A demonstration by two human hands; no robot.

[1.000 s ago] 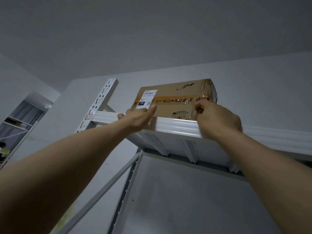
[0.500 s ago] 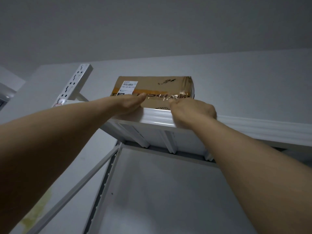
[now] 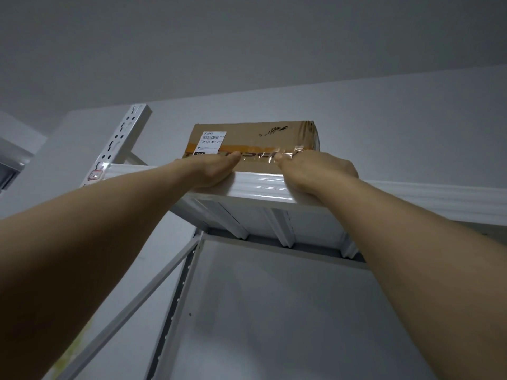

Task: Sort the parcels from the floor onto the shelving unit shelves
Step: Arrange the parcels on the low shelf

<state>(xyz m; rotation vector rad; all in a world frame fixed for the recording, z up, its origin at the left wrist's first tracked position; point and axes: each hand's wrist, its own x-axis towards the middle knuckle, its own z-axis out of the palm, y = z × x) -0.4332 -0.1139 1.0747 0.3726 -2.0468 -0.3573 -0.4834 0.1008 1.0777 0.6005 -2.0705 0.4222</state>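
Note:
A brown cardboard parcel [image 3: 255, 141] with a white shipping label and orange tape lies on the top shelf [image 3: 260, 185] of the white metal shelving unit, seen from below. My left hand [image 3: 214, 168] lies flat against the parcel's near face, fingers straight, with its heel over the shelf's front edge. My right hand [image 3: 315, 170] presses the same face further right, its fingers bent with the tips against the taped strip. Both arms reach up and forward. The parcel's lower part is hidden behind the hands and the shelf lip.
A perforated white upright post [image 3: 120, 144] rises at the shelf's left corner. A diagonal brace [image 3: 131, 305] runs down to the left below it. The wall and ceiling stand close behind the parcel. A window or frame edge [image 3: 11, 165] shows at far left.
The parcel has slid further back onto the top shelf. Both hands followed it over the shelf's front edge, and the left hand flattened against the box.

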